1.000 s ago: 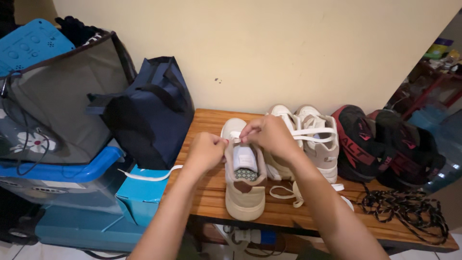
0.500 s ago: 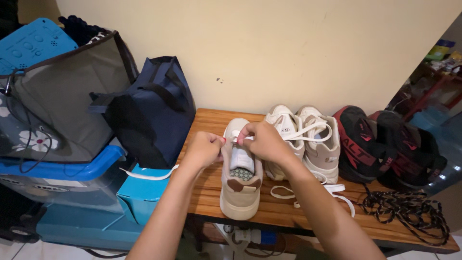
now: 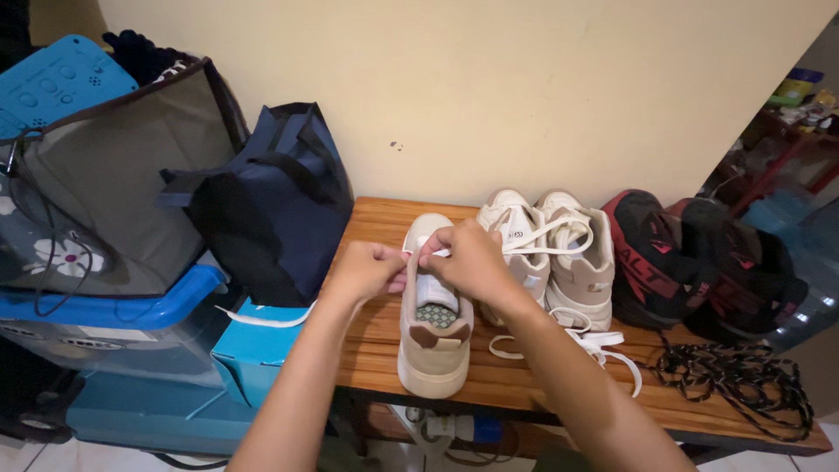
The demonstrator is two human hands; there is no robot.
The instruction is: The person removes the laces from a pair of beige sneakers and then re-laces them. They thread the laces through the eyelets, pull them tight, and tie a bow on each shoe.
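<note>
A beige sneaker (image 3: pixel 434 350) stands on a wooden bench (image 3: pixel 384 354), heel toward me. My left hand (image 3: pixel 367 271) and my right hand (image 3: pixel 468 260) meet over its upper part, each pinching a white shoelace (image 3: pixel 603 343). The lace runs right from my right hand across a pair of beige and white sneakers (image 3: pixel 572 258) and loops down onto the bench. A second end of the lace (image 3: pixel 262 318) trails left off the bench from my left hand.
A black and red pair of shoes (image 3: pixel 699 271) sits at the bench's right, with a dark patterned lace (image 3: pixel 743 385) heaped beside it. Left of the bench stand a navy bag (image 3: pixel 271 201), a grey tote (image 3: pixel 105 183), a blue box (image 3: pixel 253 354) and a blue-lidded bin (image 3: pixel 105 310).
My right hand has drawn left and closer to my left hand over the sneaker. The lace across the neighbouring pair has gone slacker and curves more.
</note>
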